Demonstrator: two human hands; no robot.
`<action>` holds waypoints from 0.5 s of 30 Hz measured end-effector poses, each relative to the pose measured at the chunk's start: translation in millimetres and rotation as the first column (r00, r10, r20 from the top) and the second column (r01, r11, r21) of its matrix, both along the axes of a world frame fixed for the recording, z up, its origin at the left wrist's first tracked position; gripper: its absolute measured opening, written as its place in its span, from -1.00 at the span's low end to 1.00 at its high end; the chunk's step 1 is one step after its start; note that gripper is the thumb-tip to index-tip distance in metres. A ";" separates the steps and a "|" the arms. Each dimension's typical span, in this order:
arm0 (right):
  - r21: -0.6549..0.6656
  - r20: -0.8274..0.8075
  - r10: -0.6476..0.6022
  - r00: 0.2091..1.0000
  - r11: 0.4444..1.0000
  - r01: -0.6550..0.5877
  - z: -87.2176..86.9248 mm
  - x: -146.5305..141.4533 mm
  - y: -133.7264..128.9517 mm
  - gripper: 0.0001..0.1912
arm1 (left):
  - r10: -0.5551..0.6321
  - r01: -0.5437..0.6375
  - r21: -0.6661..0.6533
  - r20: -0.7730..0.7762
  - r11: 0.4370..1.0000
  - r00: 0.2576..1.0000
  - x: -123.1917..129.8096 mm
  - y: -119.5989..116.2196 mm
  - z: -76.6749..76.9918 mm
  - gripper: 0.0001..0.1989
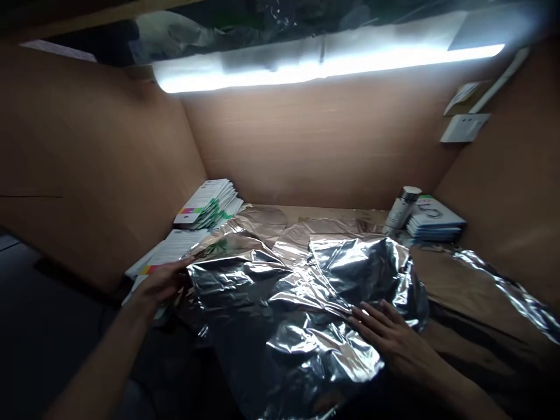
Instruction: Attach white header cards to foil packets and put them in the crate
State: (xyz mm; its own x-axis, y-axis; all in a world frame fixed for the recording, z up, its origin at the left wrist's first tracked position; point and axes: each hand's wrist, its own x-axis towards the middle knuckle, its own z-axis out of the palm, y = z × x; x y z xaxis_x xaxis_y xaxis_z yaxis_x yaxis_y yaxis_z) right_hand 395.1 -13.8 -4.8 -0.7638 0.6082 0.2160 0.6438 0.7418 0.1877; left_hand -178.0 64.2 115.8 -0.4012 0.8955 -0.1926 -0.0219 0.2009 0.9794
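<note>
On the table (345, 213), a large crinkled sheet of silver film (297, 303) lies between the two hands, its near part reaching toward the wearer, where support cannot be made out. Being thin and slick, it could slide off or, if drawn taut against the pressing hand, crease further or tear. Its left side lies close to the left stack of printed packets (210, 204), which a sideways drag might topple; the white bottle (401, 209), just beside the right stack of packets (437, 219), seems less exposed. The right hand (391, 335) rests with fingers extended and slightly parted, palm down on the film; the left hand (164, 283) appears to pinch the film's left edge between closed fingers.
</note>
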 end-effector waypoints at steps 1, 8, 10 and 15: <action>-0.011 0.001 -0.023 1.000 1.000 0.023 0.0 -2.5 0.2 -0.07 | -0.007 0.007 0.051 0.006 0.999 1.000 3.8 3.9 6.9 -0.62; -0.096 -0.020 -0.141 0.990 0.986 0.139 10.7 -16.4 43.4 -0.19 | -0.087 0.580 0.443 -0.740 0.684 0.667 96.2 7.7 67.2 -0.67; -0.183 -0.009 -0.160 0.987 0.971 0.156 21.8 -14.0 50.7 -0.27 | -0.240 0.843 0.212 -0.899 0.494 0.367 126.8 -3.8 74.3 -0.73; -0.498 -0.122 -0.224 0.967 0.857 0.135 72.3 -4.0 29.5 0.02 | -0.469 0.962 -0.271 -0.845 -0.040 -0.258 159.7 -41.0 51.6 -0.47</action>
